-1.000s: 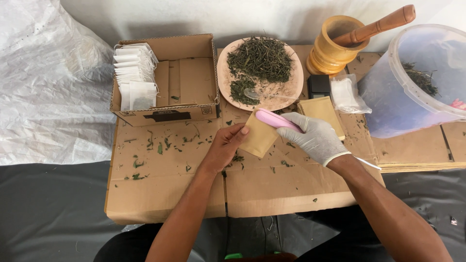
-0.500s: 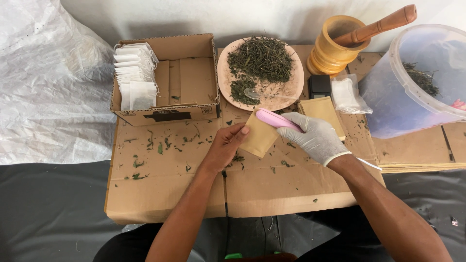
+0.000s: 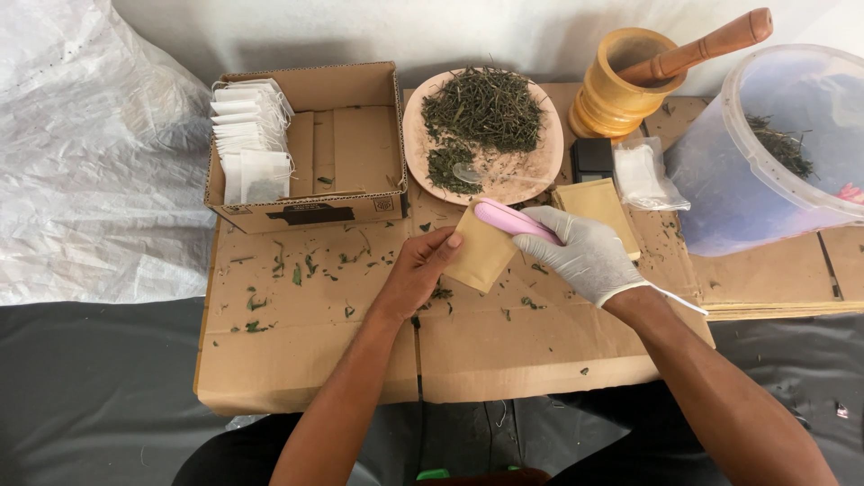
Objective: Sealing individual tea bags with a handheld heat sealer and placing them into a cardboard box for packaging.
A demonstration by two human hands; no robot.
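Observation:
My bare left hand [image 3: 416,270] pinches the lower left edge of a small brown paper pouch [image 3: 481,256] held just above the cardboard. My right hand [image 3: 583,254], in a white glove, grips a pink handheld sealer [image 3: 508,219] whose jaws are clamped over the pouch's top edge. A thin white cord [image 3: 679,301] trails from the sealer past my right wrist.
A cardboard box [image 3: 351,135] holds a row of white filter bags [image 3: 247,135]. Behind are a plate of dried herbs [image 3: 483,117], a wooden mortar with pestle [image 3: 630,76], a black scale [image 3: 592,157], spare brown pouches [image 3: 598,205], a plastic bag [image 3: 643,175], a clear bucket [image 3: 774,144].

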